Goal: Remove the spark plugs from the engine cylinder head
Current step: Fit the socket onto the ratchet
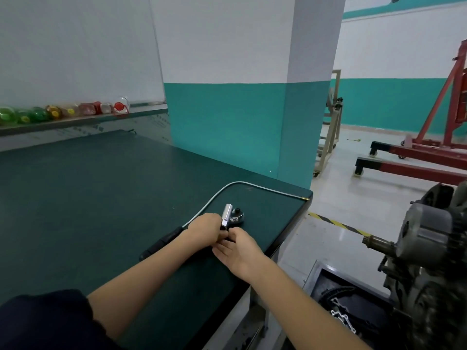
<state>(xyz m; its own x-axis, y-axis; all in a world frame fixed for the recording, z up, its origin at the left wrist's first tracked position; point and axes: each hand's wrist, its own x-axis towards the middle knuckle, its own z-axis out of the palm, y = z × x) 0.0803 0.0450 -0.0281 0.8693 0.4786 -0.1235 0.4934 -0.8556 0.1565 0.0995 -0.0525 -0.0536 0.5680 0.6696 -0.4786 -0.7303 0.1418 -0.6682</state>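
Head view: both hands meet at the workbench (pixel 75 198) corner, left hand (pixel 204 229) gripping the socket (pixel 225 216), right hand (pixel 236 248) pinching beneath it, beside the ratchet (pixel 236 218). Tool assembly, seemingly; next, carry it to the engine (pixel 429 248), right of the bench.

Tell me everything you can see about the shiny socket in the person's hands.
The socket is a long, polished metal cylinder, chrome-looking, with its open end tilted up and away from the person. Its lower end is hidden by the left hand, which grips it; the right hand meets it from below. It is held just above the green bench, right beside the ratchet head.
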